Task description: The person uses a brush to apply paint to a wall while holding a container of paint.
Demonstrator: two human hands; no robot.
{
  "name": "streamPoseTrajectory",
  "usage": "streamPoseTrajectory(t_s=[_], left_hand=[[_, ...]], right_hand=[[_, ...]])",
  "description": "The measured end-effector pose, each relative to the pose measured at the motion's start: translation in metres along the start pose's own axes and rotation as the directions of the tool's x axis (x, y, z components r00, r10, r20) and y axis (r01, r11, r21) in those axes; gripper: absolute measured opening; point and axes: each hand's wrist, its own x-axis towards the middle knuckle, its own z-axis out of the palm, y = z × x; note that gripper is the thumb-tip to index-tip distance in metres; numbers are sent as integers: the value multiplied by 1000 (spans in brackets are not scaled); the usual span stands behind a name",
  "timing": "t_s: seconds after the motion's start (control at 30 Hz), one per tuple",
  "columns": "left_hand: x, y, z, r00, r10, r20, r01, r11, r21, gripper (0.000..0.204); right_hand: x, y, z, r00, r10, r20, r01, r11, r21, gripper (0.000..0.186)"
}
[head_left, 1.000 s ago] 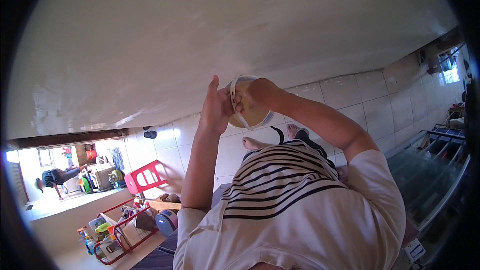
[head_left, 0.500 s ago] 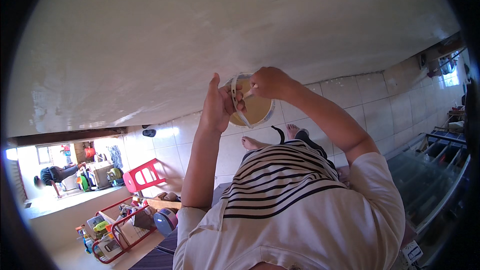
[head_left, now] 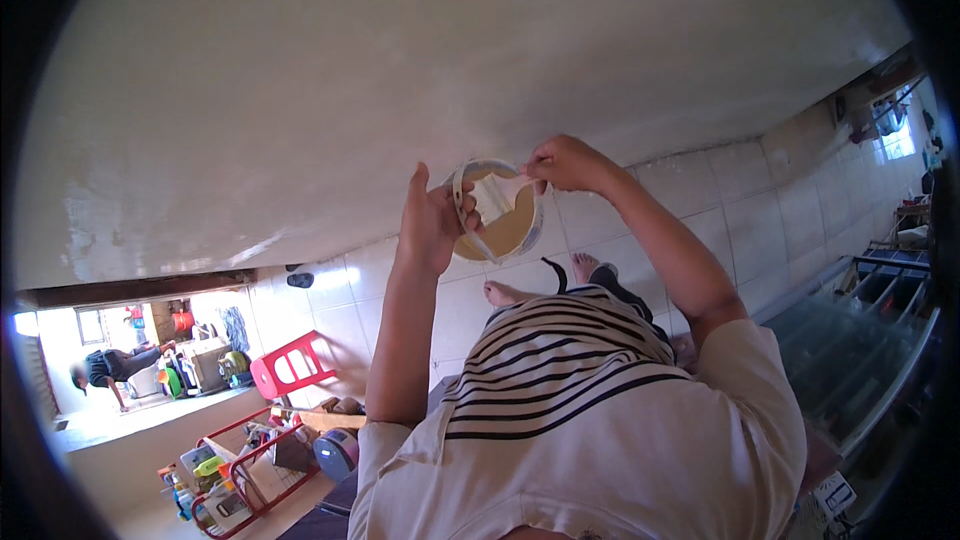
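Observation:
My left hand (head_left: 432, 220) has its fingers hooked round the white strap handle (head_left: 458, 192) of a round bucket (head_left: 540, 225), the thumb pointing up. Tan, paint-like liquid (head_left: 508, 238) shows inside. Between the fingers of my right hand (head_left: 568, 164), at the bucket's right rim, is the handle of a wide flat brush (head_left: 494, 198). Its pale bristle end points left, over the liquid and inside the rim outline; whether it touches the liquid I cannot tell. Just beyond the bucket stands a smooth off-white wall (head_left: 480, 50) with a slight sheen.
My bare feet (head_left: 505, 293) stand on pale floor tiles (head_left: 690, 185). To the left are a red plastic stool (head_left: 293, 365) and a red-framed rack (head_left: 255, 465) full of household items. Farther left, a person (head_left: 118, 367) bends over. A glass-topped case (head_left: 850, 350) lies to the right.
My right hand has moved slightly right and turned, bringing the brush's broad pale end into view over the bucket. The bucket and my left hand sit slightly lower and farther left in view.

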Motion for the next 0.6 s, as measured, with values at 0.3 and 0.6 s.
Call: streamPoseTrajectory(t_s=[0.3, 0.6], left_hand=[[3, -8, 5, 999, -28, -18, 27, 999, -43, 69], [9, -17, -17, 999, -18, -37, 16, 999, -44, 68]], right_hand=[[-45, 55, 4, 997, 68, 42, -79, 730, 679, 25], [-94, 60, -11, 964, 58, -260, 197, 503, 842, 20]])
